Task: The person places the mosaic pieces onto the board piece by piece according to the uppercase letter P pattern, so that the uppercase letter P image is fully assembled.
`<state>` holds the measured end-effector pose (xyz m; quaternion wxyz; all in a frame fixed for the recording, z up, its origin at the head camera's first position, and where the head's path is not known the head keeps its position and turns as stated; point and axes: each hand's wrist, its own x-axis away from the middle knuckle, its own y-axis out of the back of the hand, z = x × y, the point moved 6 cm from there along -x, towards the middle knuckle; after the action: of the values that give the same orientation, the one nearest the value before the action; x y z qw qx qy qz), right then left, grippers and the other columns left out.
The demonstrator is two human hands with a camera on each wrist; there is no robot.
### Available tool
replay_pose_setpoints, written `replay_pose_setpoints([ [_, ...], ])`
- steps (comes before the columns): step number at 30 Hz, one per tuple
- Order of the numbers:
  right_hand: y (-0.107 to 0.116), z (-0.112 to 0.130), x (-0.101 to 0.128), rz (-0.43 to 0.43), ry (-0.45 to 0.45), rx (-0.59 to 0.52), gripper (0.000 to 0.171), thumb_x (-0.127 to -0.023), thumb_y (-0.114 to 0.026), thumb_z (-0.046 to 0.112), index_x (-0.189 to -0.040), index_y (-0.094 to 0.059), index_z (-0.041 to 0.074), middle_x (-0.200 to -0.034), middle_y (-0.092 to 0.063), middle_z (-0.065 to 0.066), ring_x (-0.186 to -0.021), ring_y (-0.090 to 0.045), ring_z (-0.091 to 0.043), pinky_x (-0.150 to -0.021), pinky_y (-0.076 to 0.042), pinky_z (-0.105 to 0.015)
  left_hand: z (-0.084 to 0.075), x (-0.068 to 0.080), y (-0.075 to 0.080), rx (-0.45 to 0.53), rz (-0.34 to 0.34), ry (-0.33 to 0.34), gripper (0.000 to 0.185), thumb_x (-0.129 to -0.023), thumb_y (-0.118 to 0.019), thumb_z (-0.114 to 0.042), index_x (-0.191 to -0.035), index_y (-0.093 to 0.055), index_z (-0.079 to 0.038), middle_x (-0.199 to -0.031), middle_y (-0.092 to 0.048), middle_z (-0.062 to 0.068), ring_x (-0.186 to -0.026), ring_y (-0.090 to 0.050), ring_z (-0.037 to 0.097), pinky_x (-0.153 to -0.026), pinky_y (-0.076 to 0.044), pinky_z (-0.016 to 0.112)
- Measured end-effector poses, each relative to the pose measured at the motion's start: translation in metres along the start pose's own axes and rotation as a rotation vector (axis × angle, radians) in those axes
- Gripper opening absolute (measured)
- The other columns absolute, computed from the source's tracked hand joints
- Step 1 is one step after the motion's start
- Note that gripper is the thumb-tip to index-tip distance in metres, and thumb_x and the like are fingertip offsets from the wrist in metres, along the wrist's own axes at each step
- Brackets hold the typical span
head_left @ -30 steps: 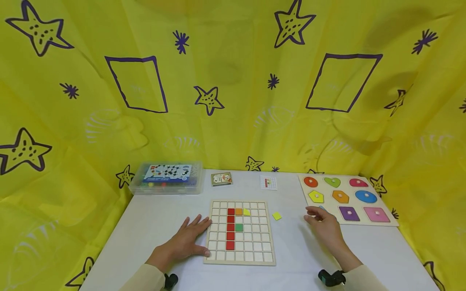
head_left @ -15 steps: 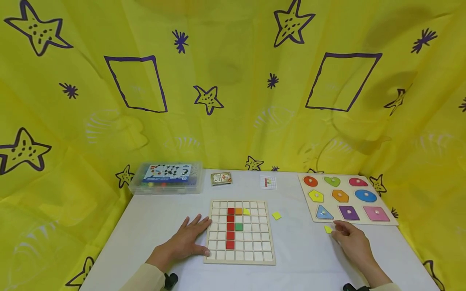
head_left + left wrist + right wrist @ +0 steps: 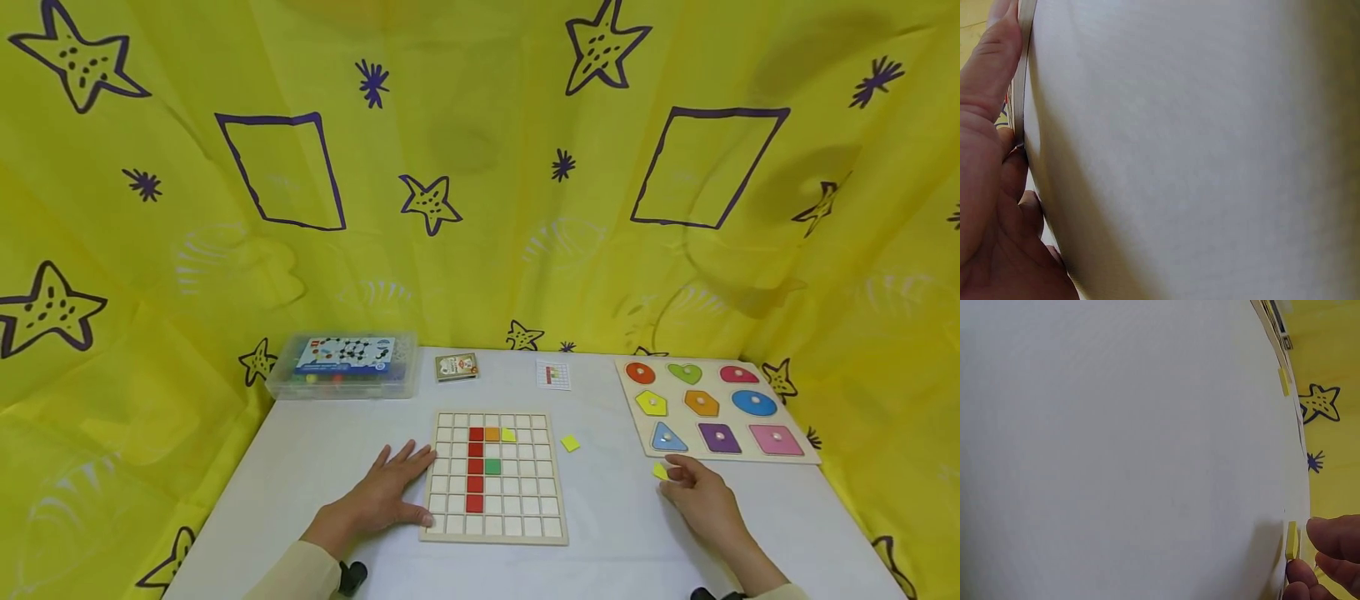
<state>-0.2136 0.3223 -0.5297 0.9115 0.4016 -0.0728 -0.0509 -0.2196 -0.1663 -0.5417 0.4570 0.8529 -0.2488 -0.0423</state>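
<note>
My left hand (image 3: pixel 375 504) lies with spread fingers along the left edge of a wooden grid board (image 3: pixel 491 540). In the left wrist view the thumb (image 3: pixel 991 69) presses against the board's rim. Set in the grid are a column of red tiles (image 3: pixel 475 483), an orange tile (image 3: pixel 492 434), a yellow piece (image 3: pixel 508 435) and a green tile (image 3: pixel 492 467). Right of the board, my right hand (image 3: pixel 705 504) pinches a small yellow tile (image 3: pixel 660 471) at its fingertips; the tile (image 3: pixel 1292 540) stands on edge in the right wrist view. Another yellow tile (image 3: pixel 571 443) lies between board and hand.
A knobbed shape puzzle (image 3: pixel 678 427) lies at the right, just beyond my right hand. Along the back are a clear plastic case (image 3: pixel 405 383), a small card box (image 3: pixel 456 368) and a printed pattern card (image 3: pixel 553 375). Yellow curtain (image 3: pixel 480 283) surrounds the table.
My right hand went right and toward me from near the puzzle's blue triangle, then shifted slightly left, the yellow tile moving with it. The left hand and the board stayed put.
</note>
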Motion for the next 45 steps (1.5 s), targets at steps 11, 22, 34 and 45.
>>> replay_pose_setpoints([
  [11, -0.028, 0.030, 0.003, 0.059, 0.064, -0.051, 0.046, -0.094, -0.074, 0.010, -0.137, -0.064, -0.003, -0.121, -0.074, -0.017, -0.100, -0.063, -0.022, -0.079, -0.050, -0.025, 0.001, -0.001, 0.000, -0.001, -0.002, -0.011, 0.107, -0.078, -0.087, -0.053, -0.164, -0.039, -0.011, -0.171, -0.035, 0.010, -0.163, -0.016, 0.040, -0.131, 0.000, 0.065],
  [22, -0.028, 0.027, -0.005, -0.036, 0.075, 0.006, 0.050, -0.094, -0.072, 0.010, -0.139, -0.059, -0.006, -0.125, -0.070, -0.022, -0.099, -0.061, -0.026, -0.077, -0.048, -0.031, -0.001, 0.000, 0.000, -0.008, -0.008, -0.027, 0.107, -0.078, -0.086, -0.054, -0.163, -0.039, -0.010, -0.171, -0.036, 0.012, -0.163, -0.017, 0.042, -0.131, -0.001, 0.066],
  [34, -0.046, 0.042, -0.008, 0.099, 0.136, -0.049, 0.041, -0.096, -0.071, 0.004, -0.137, -0.066, 0.001, -0.131, -0.073, -0.016, -0.116, -0.066, -0.033, -0.101, -0.055, -0.049, -0.001, -0.001, -0.001, -0.007, -0.009, -0.019, 0.106, -0.078, -0.086, -0.054, -0.164, -0.040, -0.011, -0.171, -0.037, 0.011, -0.163, -0.017, 0.041, -0.131, -0.001, 0.066],
  [45, -0.052, 0.043, -0.018, 0.065, 0.144, -0.006, 0.037, -0.092, -0.077, 0.006, -0.128, -0.073, -0.002, -0.116, -0.070, -0.014, -0.093, -0.054, -0.022, -0.075, -0.045, -0.028, 0.000, 0.000, 0.000, -0.006, -0.015, -0.015, 0.107, -0.077, -0.086, -0.054, -0.163, -0.040, -0.011, -0.170, -0.037, 0.011, -0.163, -0.017, 0.041, -0.131, -0.001, 0.066],
])
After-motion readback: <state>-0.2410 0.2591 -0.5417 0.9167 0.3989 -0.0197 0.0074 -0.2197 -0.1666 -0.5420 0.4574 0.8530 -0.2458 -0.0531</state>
